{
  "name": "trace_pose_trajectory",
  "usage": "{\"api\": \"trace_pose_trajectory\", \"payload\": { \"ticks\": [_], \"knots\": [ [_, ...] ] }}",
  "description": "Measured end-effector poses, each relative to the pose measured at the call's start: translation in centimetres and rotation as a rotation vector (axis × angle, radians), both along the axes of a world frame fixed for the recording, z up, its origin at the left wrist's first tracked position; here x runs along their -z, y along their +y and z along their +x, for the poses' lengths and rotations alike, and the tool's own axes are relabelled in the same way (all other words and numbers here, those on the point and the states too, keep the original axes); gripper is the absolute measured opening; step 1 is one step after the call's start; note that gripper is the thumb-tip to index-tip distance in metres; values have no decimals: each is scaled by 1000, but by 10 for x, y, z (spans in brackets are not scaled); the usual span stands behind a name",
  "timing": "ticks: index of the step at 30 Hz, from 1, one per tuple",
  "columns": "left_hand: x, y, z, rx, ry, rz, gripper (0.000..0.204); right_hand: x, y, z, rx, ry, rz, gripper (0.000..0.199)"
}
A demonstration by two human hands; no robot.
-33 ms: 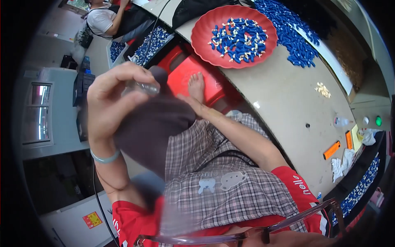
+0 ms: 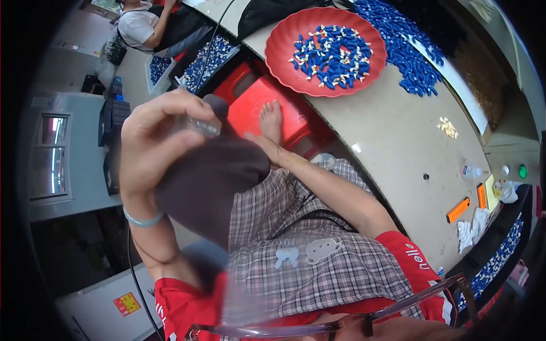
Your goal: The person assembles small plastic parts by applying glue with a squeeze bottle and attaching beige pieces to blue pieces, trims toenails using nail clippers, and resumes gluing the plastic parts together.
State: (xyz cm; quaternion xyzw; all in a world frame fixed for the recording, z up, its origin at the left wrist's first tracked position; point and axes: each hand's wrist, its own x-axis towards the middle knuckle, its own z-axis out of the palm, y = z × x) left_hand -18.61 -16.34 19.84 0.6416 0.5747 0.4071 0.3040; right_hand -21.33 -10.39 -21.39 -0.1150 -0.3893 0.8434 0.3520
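Observation:
My left hand (image 2: 156, 133), raised at the left, curls its fingers and thumb round a small clear object (image 2: 205, 126). A glassy, rounded end of it shows past the fingertips; the rest is hidden or blurred, so its kind is unclear. My right hand (image 2: 264, 148) lies low against my dark-trousered leg (image 2: 213, 176), beside my bare foot (image 2: 271, 122). What shows of that hand looks stretched flat, with nothing seen in it; part is hidden by the leg. The foot rests on a red plastic stool (image 2: 250, 108). A plaid apron (image 2: 318, 267) covers my lap.
On the table to the right stands a red scalloped plate (image 2: 278, 62) with blue and cream pieces. Beside it spread a blue heap (image 2: 418, 77) and a small cream pile (image 2: 447, 127). Orange cutters (image 2: 458, 210) and a clear bottle (image 2: 471, 171) lie further right. Another person (image 2: 139, 25) sits at far left.

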Motion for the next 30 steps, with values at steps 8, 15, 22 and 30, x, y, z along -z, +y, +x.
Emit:
{"api": "trace_pose_trajectory", "payload": {
  "ticks": [8,15,22,30],
  "knots": [
    [50,44,-73,385,-367,-545,20,-32,14,79,310,-630,299,14],
    [184,77,-108,400,-488,-809,21,-18,43,68,411,-916,480,17],
    [276,69,-122,-201,-1082,-484,21,-16,73,33,328,-970,613,23],
    [306,43,-114,-658,-1252,-267,21,-1,86,29,238,-1033,754,15]
  ]
}}
